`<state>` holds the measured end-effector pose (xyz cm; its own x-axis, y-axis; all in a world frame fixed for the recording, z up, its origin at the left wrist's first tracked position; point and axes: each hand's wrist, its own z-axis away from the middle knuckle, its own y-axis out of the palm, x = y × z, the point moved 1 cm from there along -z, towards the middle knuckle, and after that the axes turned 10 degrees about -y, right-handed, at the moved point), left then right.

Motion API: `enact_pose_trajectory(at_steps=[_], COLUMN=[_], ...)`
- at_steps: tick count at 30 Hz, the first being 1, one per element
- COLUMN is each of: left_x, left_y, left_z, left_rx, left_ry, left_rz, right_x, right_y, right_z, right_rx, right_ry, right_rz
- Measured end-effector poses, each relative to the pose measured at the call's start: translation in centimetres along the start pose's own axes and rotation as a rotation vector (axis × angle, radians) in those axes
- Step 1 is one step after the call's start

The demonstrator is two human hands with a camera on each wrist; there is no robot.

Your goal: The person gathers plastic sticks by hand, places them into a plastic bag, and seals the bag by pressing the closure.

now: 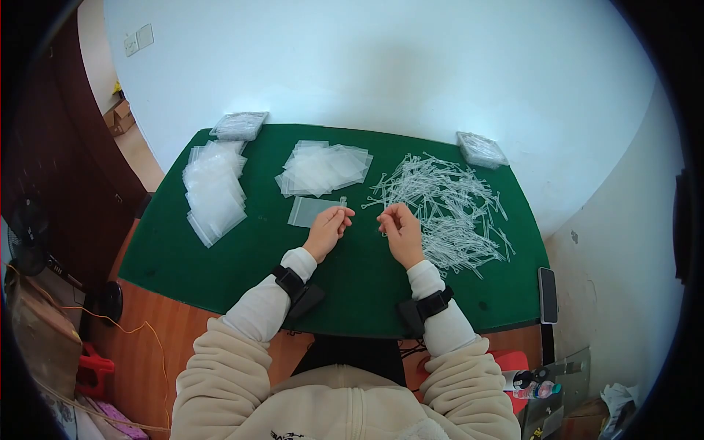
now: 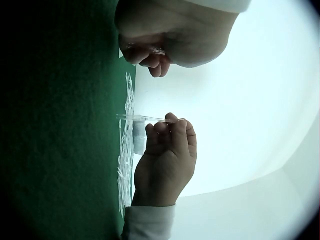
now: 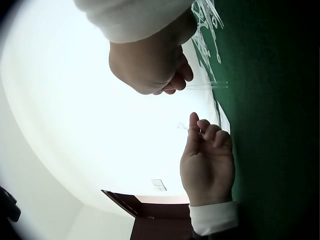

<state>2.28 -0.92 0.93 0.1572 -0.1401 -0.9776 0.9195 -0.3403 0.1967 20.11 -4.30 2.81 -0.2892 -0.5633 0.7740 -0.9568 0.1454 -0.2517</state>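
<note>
My left hand (image 1: 330, 229) is over the middle of the table, thumb and forefinger pinching a small clear plastic piece. One end of that clear piece (image 3: 182, 126) pokes out past the fingertips; the rest is hidden in the hand. To its right, my right hand (image 1: 402, 233) pinches thin clear plastic sticks (image 2: 145, 118), which point down toward the cloth. A large loose pile of clear sticks (image 1: 447, 213), some with looped ends, spreads beside the right hand. Just beyond the left hand lies a single clear zip bag (image 1: 306, 211), flat on the cloth.
Behind the single bag is a heap of clear zip bags (image 1: 326, 169). A fanned row of zip bags (image 1: 214, 192) lies at the left. Filled packs stand at the back left (image 1: 240, 125) and back right (image 1: 482, 150). A phone (image 1: 547, 295) sits at the right edge.
</note>
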Motion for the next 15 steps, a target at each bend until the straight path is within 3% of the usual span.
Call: enact_pose_trajectory(at_steps=[4, 7, 13, 15], left_x=[0.0, -0.1, -0.3, -0.4], left_y=[0.2, 0.6, 1.6, 1.7], left_z=[0.0, 0.4, 1.2, 1.4], left_rx=[0.038, 0.135, 0.477, 0.486], left_ry=[-0.021, -0.079, -0.235, -0.243], left_rz=[-0.085, -0.092, -0.07, -0.056], right_x=[0.0, 0.7, 1.0, 0.8], right_y=[0.1, 0.5, 0.5, 0.5], right_z=[0.1, 0.2, 0.2, 0.3], right_rx=[-0.047, 0.036, 0.031, 0.021], right_ry=[-0.009, 0.068, 0.143, 0.119], right_rz=[-0.26, -0.486, -0.448, -0.363])
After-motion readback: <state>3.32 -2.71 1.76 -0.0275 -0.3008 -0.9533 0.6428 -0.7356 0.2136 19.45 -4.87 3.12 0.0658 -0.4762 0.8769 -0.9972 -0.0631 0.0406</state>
